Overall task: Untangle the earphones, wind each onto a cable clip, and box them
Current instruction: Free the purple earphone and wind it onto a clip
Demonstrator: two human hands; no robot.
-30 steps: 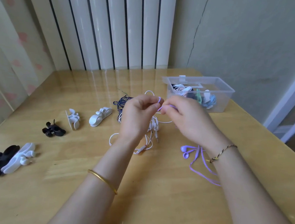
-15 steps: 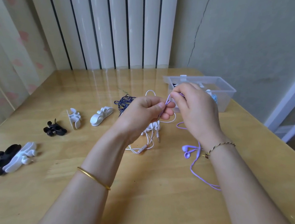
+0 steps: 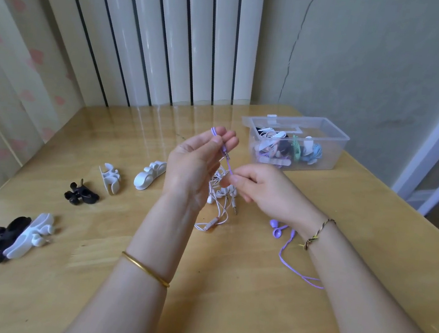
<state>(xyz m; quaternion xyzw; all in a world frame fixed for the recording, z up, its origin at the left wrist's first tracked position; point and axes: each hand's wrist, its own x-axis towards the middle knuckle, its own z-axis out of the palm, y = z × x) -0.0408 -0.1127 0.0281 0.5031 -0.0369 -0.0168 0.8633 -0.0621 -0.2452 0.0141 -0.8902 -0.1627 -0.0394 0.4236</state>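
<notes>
**Purple cable: weighs nothing, springs back at everything**

I've got the purple earphones (image 3: 229,164) strung between both hands above the table (image 3: 224,304). My left hand (image 3: 199,164) is up, thumb pinching a couple of small loops against the fingertips, with the other fingers fairly straight. The plug (image 3: 226,154) hangs just under that pinch. My right hand (image 3: 262,190) sits lower, thumb and forefinger pinching the cable and the rest curled in. The buds (image 3: 276,231) lie on the table by my right wrist, and the slack runs under that forearm.

The cable looks thin, soft and rubbery to me. I'd guess it's light enough to hold with a fingertip pinch, but springy enough that the loops pop open if I let go. I'd hold the cable itself and not tug at the plug or buds, since those joints look like the weak spots.

The white earphones (image 3: 220,194) are a tangle right below my hands, so a drooping loop could snag them. There's open wood in front of me. The clips (image 3: 149,174) are lined up off to the left, well apart from the cable. The box (image 3: 297,142) sits back right near the table edge, already holding some wound sets.
</notes>
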